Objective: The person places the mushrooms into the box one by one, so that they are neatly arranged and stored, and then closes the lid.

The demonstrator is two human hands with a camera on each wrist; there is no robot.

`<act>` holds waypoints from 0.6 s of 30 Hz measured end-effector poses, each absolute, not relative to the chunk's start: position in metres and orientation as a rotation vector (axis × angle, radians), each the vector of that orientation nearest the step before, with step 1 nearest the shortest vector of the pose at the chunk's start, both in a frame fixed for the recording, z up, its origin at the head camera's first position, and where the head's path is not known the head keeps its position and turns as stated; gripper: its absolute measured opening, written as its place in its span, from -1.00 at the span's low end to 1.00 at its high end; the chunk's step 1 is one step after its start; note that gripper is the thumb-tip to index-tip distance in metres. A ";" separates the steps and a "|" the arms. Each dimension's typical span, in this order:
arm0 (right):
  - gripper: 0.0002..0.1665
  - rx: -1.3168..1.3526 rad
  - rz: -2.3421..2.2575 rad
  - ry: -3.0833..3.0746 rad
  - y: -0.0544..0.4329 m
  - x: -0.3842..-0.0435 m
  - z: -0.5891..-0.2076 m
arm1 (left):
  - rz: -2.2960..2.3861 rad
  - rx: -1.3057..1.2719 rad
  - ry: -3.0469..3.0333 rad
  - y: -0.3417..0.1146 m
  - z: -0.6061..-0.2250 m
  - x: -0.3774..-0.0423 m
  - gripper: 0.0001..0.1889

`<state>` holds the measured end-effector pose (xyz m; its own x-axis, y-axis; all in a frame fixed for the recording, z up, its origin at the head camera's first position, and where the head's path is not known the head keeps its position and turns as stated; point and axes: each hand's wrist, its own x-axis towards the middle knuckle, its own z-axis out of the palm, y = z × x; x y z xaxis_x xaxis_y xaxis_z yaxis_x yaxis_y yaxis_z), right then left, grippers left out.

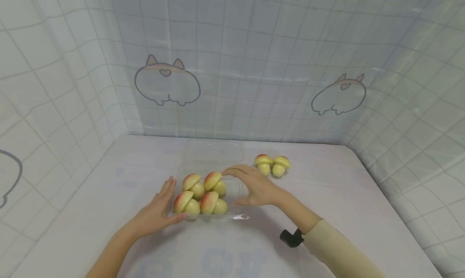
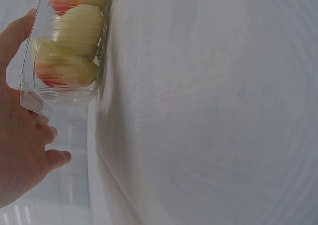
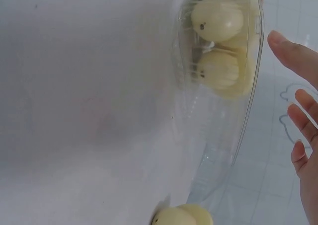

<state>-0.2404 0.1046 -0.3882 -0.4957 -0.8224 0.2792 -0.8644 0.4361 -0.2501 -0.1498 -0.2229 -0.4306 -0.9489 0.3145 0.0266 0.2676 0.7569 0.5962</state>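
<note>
A clear plastic box (image 1: pixel 237 216) holds several yellow mushroom-shaped pieces (image 1: pixel 214 203) with reddish caps, grouped toward its left. My left hand (image 1: pixel 154 213) rests at the box's left end, thumb at the front corner and the other fingers extended along the side. In the left wrist view, the thumb (image 2: pixel 20 34) lies at the rim. Over the right part of the box is my right hand (image 1: pixel 258 185), holding nothing; its fingers are spread and loosely bent, fingertips right by the back-right piece. The right wrist view has its fingers (image 3: pixel 293 56) beside the box rim.
The clear lid (image 1: pixel 212 152) lies folded back behind the box. Two more mushroom-shaped pieces (image 1: pixel 263 165) stand on the white tabletop (image 1: pixel 327 181), right of the lid. A black object (image 1: pixel 292 238) shows beside the right sleeve. Grid-patterned curtains (image 1: pixel 254 88) surround the table's back and sides.
</note>
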 end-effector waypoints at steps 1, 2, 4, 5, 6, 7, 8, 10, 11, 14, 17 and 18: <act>0.03 1.502 0.558 -2.562 0.106 -0.241 -0.388 | 0.955 0.477 2.876 -0.223 -0.431 -0.150 0.16; 0.02 1.494 0.567 -2.559 0.107 -0.241 -0.388 | 0.952 0.478 2.877 -0.223 -0.430 -0.150 0.16; 0.03 1.475 0.593 -2.552 0.110 -0.241 -0.388 | 0.946 0.478 2.880 -0.223 -0.430 -0.150 0.16; 0.03 1.466 0.608 -2.550 0.111 -0.241 -0.388 | 0.945 0.479 2.882 -0.222 -0.430 -0.150 0.16; 0.04 1.455 0.622 -2.551 0.113 -0.241 -0.388 | 0.943 0.479 2.884 -0.222 -0.430 -0.150 0.16; 0.04 1.442 0.631 -2.551 0.114 -0.241 -0.387 | 0.941 0.480 2.885 -0.222 -0.430 -0.150 0.16; 0.05 1.431 0.639 -2.551 0.116 -0.241 -0.387 | 0.943 0.480 2.885 -0.222 -0.430 -0.150 0.16; 0.06 1.409 0.651 -2.553 0.119 -0.242 -0.386 | 0.946 0.483 2.885 -0.222 -0.431 -0.150 0.16; 0.05 1.401 0.655 -2.550 0.121 -0.242 -0.386 | 0.946 0.483 2.885 -0.222 -0.431 -0.150 0.16; 0.04 1.375 0.668 -2.541 0.126 -0.244 -0.386 | 0.947 0.485 2.887 -0.222 -0.431 -0.150 0.16; 0.04 1.357 0.682 -2.528 0.131 -0.245 -0.387 | 0.940 0.486 2.893 -0.222 -0.431 -0.150 0.16; 0.04 1.352 0.684 -2.524 0.133 -0.245 -0.387 | 0.939 0.486 2.894 -0.222 -0.431 -0.150 0.16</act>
<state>-0.2452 0.1326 -0.3870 -0.5628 -0.7342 0.3798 -0.8255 0.4753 -0.3044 -0.1498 -0.2223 -0.4310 -0.9484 0.3146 0.0396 0.2780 0.7646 0.5815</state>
